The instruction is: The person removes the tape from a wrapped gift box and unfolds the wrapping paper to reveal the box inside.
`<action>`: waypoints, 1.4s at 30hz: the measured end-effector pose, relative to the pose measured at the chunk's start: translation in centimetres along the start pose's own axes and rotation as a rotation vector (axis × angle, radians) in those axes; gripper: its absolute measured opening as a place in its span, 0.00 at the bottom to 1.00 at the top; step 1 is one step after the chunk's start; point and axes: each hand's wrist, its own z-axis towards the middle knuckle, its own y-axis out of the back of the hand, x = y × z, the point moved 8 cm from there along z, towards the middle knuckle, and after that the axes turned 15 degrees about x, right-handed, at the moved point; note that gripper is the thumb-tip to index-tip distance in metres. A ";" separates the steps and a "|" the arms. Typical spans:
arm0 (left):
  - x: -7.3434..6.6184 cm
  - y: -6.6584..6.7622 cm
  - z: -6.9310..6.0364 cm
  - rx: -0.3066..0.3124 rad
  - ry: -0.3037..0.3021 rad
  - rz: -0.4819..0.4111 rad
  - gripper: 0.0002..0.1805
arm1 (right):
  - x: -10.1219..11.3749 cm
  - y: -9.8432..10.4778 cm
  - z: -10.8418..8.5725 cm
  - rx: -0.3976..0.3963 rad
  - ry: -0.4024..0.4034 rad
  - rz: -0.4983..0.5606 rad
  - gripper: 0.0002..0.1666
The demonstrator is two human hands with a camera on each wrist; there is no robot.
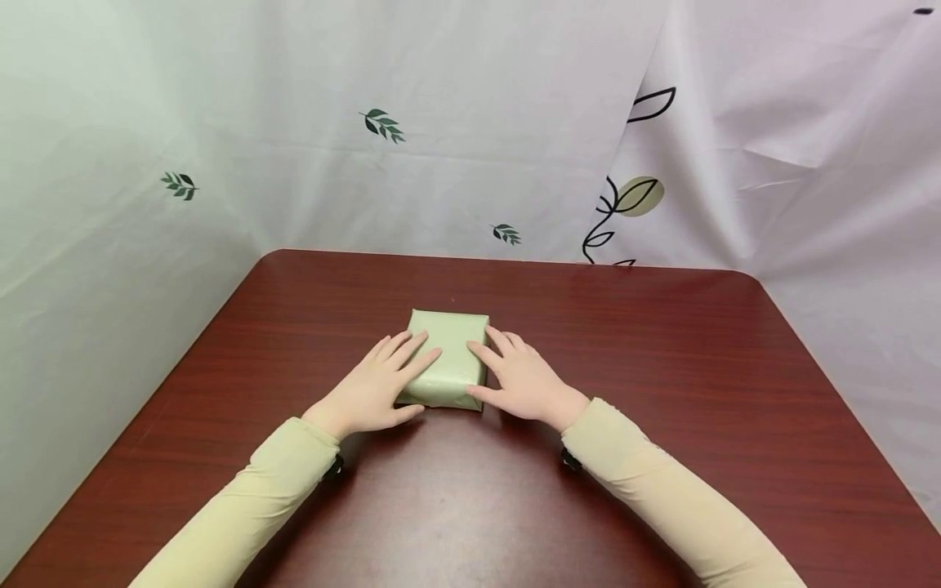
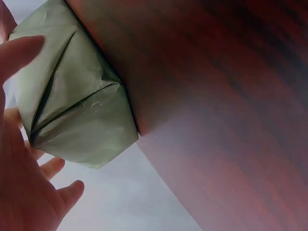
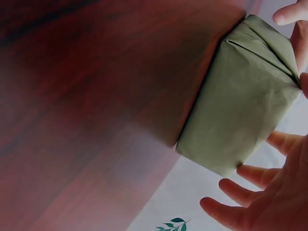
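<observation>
A box wrapped in pale green paper lies flat on the dark red wooden table. Its folded paper end faces the left wrist camera, and a smooth long side faces the right one. My left hand rests at the box's left side, fingers spread, some fingertips on its top. Across from it, my right hand has its fingers extended over the right edge, index fingertip on top and thumb near the front right corner. Neither hand curls round the box.
The table has rounded far corners and a glossy surface. Behind and at both sides hangs a white curtain with leaf prints. Cream sleeves cover both forearms, with a dark band below each wrist.
</observation>
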 end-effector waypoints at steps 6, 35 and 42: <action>-0.1 0.1 -0.2 -0.052 -0.046 0.037 0.46 | 0.6 -0.1 0.2 0.021 0.053 0.006 0.45; -2.1 1.5 -0.6 -0.226 -0.273 0.027 0.36 | 0.1 -0.1 0.7 -0.016 0.016 0.395 0.43; -2.1 2.8 -1.3 -0.384 -0.368 -0.091 0.29 | -1.0 1.1 0.2 -0.140 0.125 0.617 0.32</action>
